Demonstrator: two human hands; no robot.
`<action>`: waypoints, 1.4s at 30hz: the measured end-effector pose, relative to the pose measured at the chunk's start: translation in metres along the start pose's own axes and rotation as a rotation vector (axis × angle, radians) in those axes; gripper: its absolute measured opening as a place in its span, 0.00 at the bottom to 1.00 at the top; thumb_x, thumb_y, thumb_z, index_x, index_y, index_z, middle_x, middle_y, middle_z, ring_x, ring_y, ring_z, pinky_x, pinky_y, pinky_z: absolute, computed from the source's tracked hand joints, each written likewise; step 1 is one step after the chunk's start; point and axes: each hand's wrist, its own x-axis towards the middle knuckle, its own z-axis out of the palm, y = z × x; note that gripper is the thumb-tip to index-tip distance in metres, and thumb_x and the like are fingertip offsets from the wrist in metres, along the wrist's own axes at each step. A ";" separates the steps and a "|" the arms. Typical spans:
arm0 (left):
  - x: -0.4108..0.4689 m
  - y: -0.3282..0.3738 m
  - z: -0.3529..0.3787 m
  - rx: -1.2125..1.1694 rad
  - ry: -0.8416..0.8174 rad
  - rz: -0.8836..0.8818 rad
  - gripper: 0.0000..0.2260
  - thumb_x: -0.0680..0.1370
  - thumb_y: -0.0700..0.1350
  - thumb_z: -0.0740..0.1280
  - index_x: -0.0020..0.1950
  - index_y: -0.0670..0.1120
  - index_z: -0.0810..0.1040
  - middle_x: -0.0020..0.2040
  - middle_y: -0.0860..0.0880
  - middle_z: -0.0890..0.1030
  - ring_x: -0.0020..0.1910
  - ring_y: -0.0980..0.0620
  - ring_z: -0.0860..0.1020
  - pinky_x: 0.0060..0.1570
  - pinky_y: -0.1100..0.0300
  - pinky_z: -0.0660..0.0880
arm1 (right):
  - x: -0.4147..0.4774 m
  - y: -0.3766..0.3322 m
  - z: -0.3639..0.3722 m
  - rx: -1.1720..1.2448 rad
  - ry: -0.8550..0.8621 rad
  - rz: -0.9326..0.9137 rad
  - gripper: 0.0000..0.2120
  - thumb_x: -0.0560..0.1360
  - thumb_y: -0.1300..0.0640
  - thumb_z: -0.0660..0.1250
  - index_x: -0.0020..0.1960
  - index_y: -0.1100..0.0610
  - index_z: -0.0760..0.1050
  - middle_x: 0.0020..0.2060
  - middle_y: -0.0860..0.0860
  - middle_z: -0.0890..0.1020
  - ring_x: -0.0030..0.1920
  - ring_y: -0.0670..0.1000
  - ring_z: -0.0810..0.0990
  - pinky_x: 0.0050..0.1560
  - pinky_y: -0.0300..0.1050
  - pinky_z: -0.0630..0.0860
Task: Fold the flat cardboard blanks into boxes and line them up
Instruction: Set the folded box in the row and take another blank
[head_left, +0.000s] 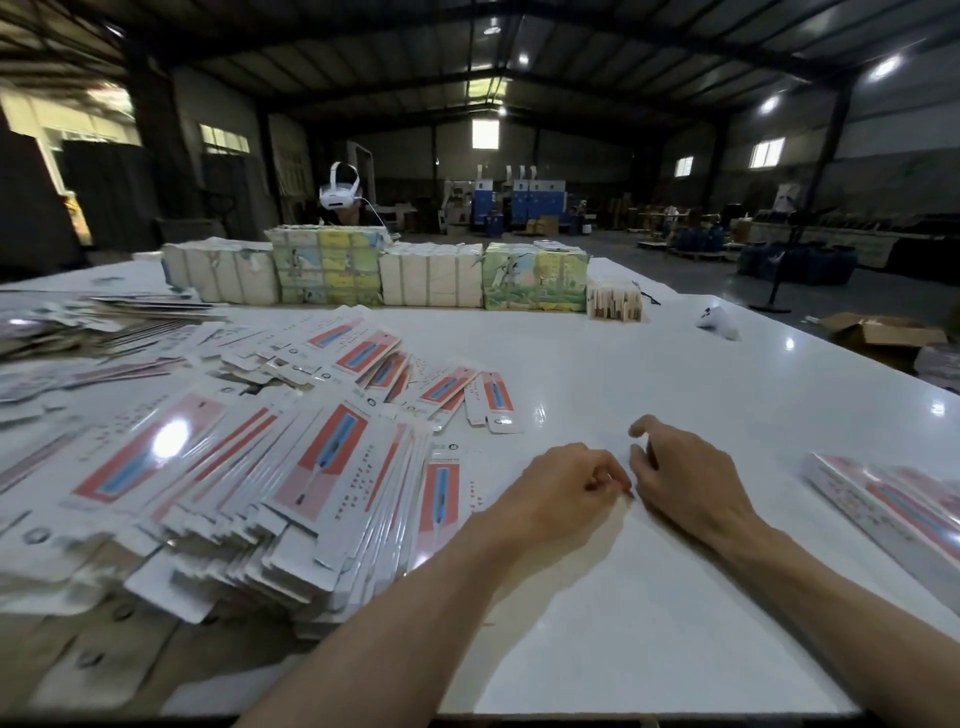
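1. Found the blanks (291, 467) heaped flat in a loose, overlapping pile on the left of the table (649, 364), some spilling toward the centre, the nearest just beside the left forearm.
2. Noted a few finished boxes (893, 504) lying side by side at the right edge, well apart from the pile.
3. Found the left hand (561, 488) resting on bare table just right of the pile, fingers curled in to the thumb and no blank in it. Cannot tell whether anything small is pinched at the fingertips.
4. Found the right hand (691, 483) just beside it, palm down, fingers loosely bent and apart, gripping nothing.
5. Judged the step as falling between boxes: no blank in either hand, next one not yet taken.
6. Expect the next move to call for a reach left to the pile, peeling a single blank off the glossy, overlapping stack without dragging its neighbours, then squaring it open over the bare table.
7. Further out, noted strapped bundles (431, 280) in a row across the far side, with a person (340, 200) in a white headset behind them.
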 end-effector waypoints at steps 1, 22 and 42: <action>0.000 0.002 -0.004 0.023 0.004 -0.011 0.10 0.85 0.48 0.65 0.61 0.55 0.85 0.56 0.52 0.82 0.54 0.53 0.80 0.58 0.57 0.77 | 0.001 0.003 0.001 -0.002 -0.003 -0.006 0.10 0.83 0.52 0.62 0.63 0.52 0.76 0.39 0.44 0.78 0.43 0.53 0.82 0.41 0.47 0.70; -0.110 -0.012 -0.174 0.660 0.176 -0.866 0.39 0.69 0.60 0.82 0.71 0.43 0.70 0.67 0.42 0.75 0.67 0.41 0.75 0.68 0.45 0.75 | 0.004 0.008 0.003 0.213 -0.082 0.018 0.08 0.82 0.59 0.63 0.54 0.48 0.77 0.31 0.42 0.80 0.35 0.46 0.79 0.37 0.46 0.74; -0.085 -0.007 -0.188 0.337 0.459 -0.424 0.24 0.74 0.52 0.80 0.69 0.53 0.79 0.45 0.53 0.85 0.35 0.56 0.84 0.32 0.62 0.80 | 0.008 0.012 0.009 0.273 -0.109 -0.009 0.08 0.82 0.57 0.64 0.56 0.45 0.78 0.34 0.41 0.81 0.36 0.43 0.80 0.39 0.43 0.75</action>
